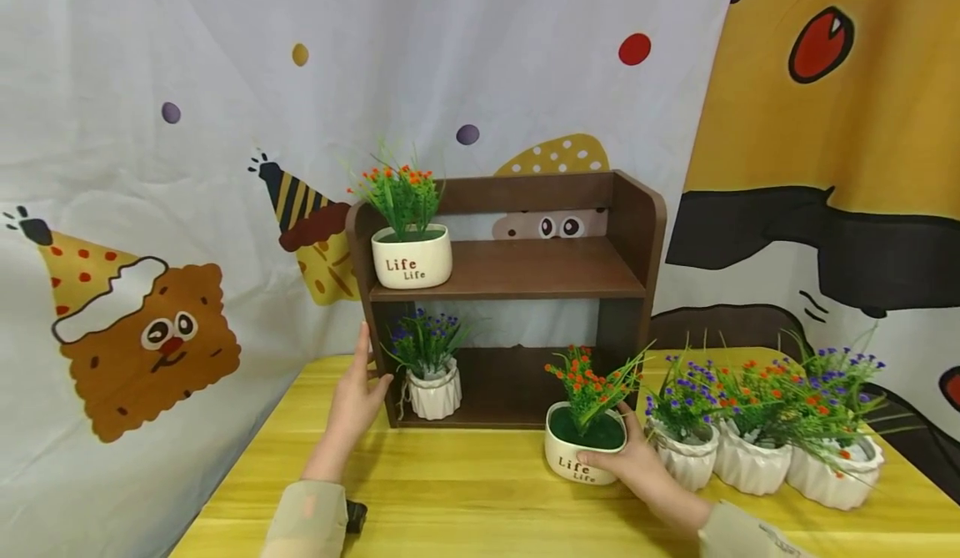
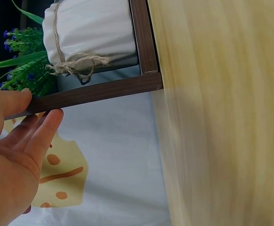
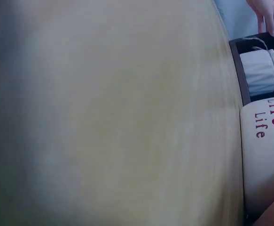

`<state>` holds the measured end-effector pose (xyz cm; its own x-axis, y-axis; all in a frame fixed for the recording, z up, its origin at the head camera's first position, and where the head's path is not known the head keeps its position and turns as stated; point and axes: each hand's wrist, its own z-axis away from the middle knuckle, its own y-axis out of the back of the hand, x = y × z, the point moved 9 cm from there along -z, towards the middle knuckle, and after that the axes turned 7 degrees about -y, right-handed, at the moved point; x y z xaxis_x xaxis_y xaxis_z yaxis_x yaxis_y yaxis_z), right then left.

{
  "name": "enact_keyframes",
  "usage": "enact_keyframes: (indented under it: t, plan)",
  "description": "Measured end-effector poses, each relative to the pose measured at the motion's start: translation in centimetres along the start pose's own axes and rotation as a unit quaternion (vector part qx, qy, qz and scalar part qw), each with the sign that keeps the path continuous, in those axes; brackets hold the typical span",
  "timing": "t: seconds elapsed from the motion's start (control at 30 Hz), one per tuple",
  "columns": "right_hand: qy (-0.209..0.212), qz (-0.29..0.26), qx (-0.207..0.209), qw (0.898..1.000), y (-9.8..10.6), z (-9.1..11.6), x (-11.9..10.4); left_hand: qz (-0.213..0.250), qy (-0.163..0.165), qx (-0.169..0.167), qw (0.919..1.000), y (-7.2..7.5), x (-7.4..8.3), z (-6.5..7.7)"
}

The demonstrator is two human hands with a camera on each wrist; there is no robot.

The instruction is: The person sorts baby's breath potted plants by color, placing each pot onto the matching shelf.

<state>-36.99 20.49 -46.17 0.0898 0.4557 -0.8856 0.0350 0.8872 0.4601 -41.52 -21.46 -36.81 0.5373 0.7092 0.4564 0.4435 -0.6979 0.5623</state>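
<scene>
A dark brown two-tier shelf (image 1: 630, 237) stands on the table. My left hand (image 1: 354, 395) is at its left side panel (image 2: 94, 92), thumb on one face and fingertips against the other. In my right hand (image 1: 637, 449) is a cream oval pot (image 1: 562, 456) of artificial orange flowers (image 1: 588, 383), marked "Life". The thumb lies across the pot's front; the other fingers are mostly hidden behind it. This pot is in front of the shelf's lower right; whether it touches the table I cannot tell. A similar orange-flowered pot (image 1: 412, 259) sits at the upper tier's left end.
A white ribbed pot (image 1: 435, 391) with purple flowers and twine occupies the lower tier's left. Right of the shelf, three white ribbed pots (image 1: 753, 462) stand in a row, leaves overlapping. The wooden table (image 1: 465, 500) extends in front; a cartoon-printed cloth (image 1: 225, 82) hangs behind.
</scene>
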Motion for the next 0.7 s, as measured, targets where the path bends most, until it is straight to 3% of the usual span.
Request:
enact_keyframes:
  t: [0.4, 0.7]
  plan:
    - [0.018, -0.004, -0.002, 1.000, -0.1, -0.9, -0.1, 0.003, 0.014, -0.007, 0.9999, 0.1, -0.1, 0.0]
    - [0.023, 0.003, 0.003, 1.000, -0.1, -0.6, -1.0, -0.003, 0.002, -0.005, 1.0000, -0.2, -0.1, -0.1]
